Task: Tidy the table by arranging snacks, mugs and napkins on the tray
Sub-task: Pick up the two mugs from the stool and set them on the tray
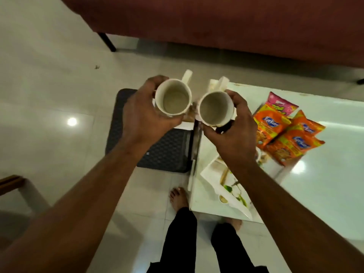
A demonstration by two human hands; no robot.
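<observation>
My left hand (143, 117) grips a white mug (173, 98) by its side, held in the air over the floor mat, handle pointing away. My right hand (234, 134) grips a second white mug (215, 108) beside it, over the table's left edge. Both mugs look empty and almost touch. Several orange snack packets (283, 133) and a pink one (281, 104) lie on the white glossy table (325, 184). A white tray with a printed picture (226, 186) sits near the table's front left corner. A folded white napkin (219, 83) shows behind the right mug.
A dark textured mat (161, 152) lies on the tiled floor left of the table. A red-brown sofa (216, 22) spans the back. A wooden chair (13, 184) stands at the left. My bare feet and dark trousers (183, 233) are below.
</observation>
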